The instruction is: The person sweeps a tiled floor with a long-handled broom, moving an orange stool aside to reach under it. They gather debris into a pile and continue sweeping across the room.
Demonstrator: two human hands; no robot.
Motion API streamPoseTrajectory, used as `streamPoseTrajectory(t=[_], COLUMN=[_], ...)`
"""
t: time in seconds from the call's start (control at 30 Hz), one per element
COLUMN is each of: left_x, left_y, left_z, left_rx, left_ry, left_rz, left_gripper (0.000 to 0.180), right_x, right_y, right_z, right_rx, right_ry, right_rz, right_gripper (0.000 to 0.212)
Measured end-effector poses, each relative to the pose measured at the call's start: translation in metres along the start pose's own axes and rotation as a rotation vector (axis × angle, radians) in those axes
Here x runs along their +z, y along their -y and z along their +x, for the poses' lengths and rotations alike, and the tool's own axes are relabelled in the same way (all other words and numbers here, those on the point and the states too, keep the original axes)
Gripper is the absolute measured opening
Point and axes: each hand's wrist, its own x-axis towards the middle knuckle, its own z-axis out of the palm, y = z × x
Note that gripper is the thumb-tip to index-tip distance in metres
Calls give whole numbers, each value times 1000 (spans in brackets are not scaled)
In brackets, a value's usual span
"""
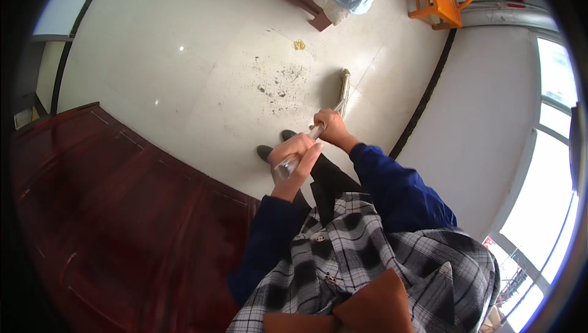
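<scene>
1 fisheye camera on your head looks steeply down, nearest your plaid top (367,259), with your left hand (294,154) and right hand (332,126) mid-picture and the floor (153,72) farther off.

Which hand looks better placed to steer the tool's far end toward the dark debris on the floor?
Probably the right hand: it grips the long-handled tool farther down, nearer its far end. The left hand holds near the top. The dark debris lies left of that far end.

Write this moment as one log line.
left grip: pole, near top | right grip: same pole, lower | floor: scattered dark debris
</scene>
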Motion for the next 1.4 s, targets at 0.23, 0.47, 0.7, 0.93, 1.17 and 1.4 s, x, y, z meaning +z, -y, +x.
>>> streamPoseTrajectory(t=[0.23,0.47,0.7,0.93,1.17,1.4], left_x=[-65,-50,-18,0,-87,-95], left_y=[-78,-113,-109,27,-72,-127], left_z=[13,18,-16,-19,-12,10], left_rx=[94,462,312,-83,-29,137], left_ry=[-77,217,211,213,256,446], left_rz=[439,664,293,-39,360,791], left_gripper=[35,40,33,32,30,36], right_x=[86,66,-2,20,117,152], right_y=[107,188,121,-40,103,215], right_z=[89,123,23,-38,23,106], right_rx=[-183,-389,-194,71,-53,-251], right_ry=[-72,-191,25,191,10,-247], right_rz=[325,583,217,-78,237,676], right_gripper=[13,20,20,16,12,17])
